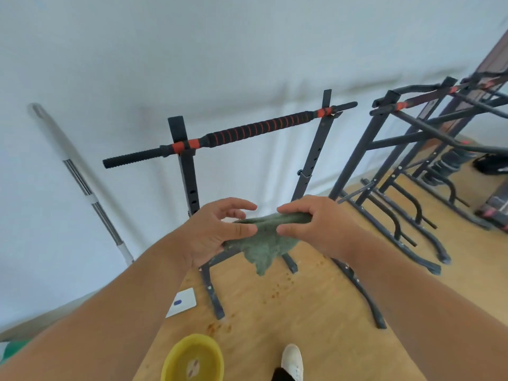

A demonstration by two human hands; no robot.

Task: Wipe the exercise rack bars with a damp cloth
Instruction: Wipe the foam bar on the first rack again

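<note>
Over by the white wall (115, 56) on the left, a long silver pole (82, 180) leans at a slant, its foot hidden behind the person's left forearm. Low on the wooden floor (275, 320) lies a small white card (182, 302) with a blue mark, and nearer the person sits a yellow bowl (192, 358), only partly in view at the bottom edge.

In the middle stands the exercise rack (187, 171), two dark uprights on splayed feet, carrying a black bar (228, 136) with orange bands across its hooks; the bar tilts up toward the right in this view. In front of the rack, held in mid-air and not touching any bar, is the green cloth (264, 243). The left hand (217, 232) pinches the cloth's left end between thumb and forefinger, the other fingers spread loosely above. The right hand (310, 224) is closed around the cloth's upper right edge, bunching it, and a corner of cloth hangs down between the two hands. Brownish specks dot the floor below. A white shoe (292, 361) shows at the bottom edge.

Further right stands a second dark rack (384, 149) with its own orange-banded bars, and behind its legs a stack of dark weight plates (445, 166) rests on the floor.
</note>
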